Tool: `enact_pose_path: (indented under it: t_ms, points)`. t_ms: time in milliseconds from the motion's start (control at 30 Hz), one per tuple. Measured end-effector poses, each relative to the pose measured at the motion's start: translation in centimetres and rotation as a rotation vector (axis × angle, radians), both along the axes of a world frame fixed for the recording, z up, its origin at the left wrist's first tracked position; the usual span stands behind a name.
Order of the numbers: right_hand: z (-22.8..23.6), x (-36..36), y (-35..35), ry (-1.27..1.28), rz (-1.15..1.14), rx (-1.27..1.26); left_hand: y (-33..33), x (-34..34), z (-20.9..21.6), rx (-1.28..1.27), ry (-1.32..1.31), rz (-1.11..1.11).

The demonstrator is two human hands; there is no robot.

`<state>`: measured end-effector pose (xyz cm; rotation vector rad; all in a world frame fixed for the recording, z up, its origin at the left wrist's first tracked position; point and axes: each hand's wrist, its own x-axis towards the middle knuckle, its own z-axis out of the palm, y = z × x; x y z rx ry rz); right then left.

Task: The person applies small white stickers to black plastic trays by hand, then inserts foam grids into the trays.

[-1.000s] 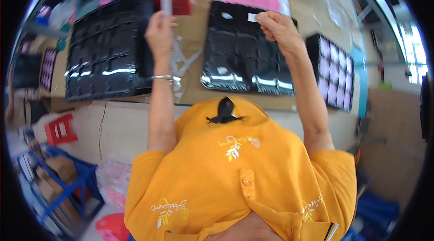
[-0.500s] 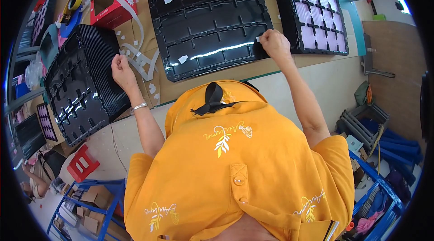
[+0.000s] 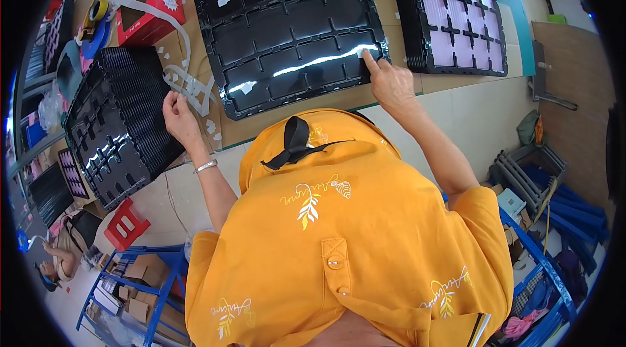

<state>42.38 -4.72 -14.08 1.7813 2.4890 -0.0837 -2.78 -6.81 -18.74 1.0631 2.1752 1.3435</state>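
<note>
A large black plastic tray (image 3: 267, 28) with moulded dividers lies on the worktable before me. Small white stickers (image 3: 245, 87) sit near its corners. At its near right corner, the stretched index finger of my right hand (image 3: 393, 88) presses on one such sticker (image 3: 360, 52); the other fingers are curled and hold nothing visible. My left hand (image 3: 180, 120) is beside a tall stack of black trays (image 3: 140, 106) at the left. Its thumb and fingers are pinched together, and anything between them is too small to make out.
A stack of black trays topped with pink sheets (image 3: 460, 18) stands at the right. A red box (image 3: 153, 11) and a curled strip of pale backing paper (image 3: 189, 86) lie at the far left. A red stool (image 3: 127, 224) and a blue shelf rack (image 3: 153, 269) are below.
My right hand went from pinching a white sticker above the tray's near right corner to pressing it there with the index finger. My left hand stays pinched beside the stack. The view shifted slightly.
</note>
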Motion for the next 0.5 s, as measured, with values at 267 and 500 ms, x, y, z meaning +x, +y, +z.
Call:
enact_pose_path:
  t_ms: [267, 500]
  points:
    - [1.1, -0.4, 1.1, 0.034, 0.064, -0.060, 0.7, 2.6, 2.7, -0.016, 0.344, -0.110]
    - [1.2, 0.3, 0.3, 0.072, 0.058, -0.083, -0.2, 4.7, 3.5, -0.034, 0.428, -0.189]
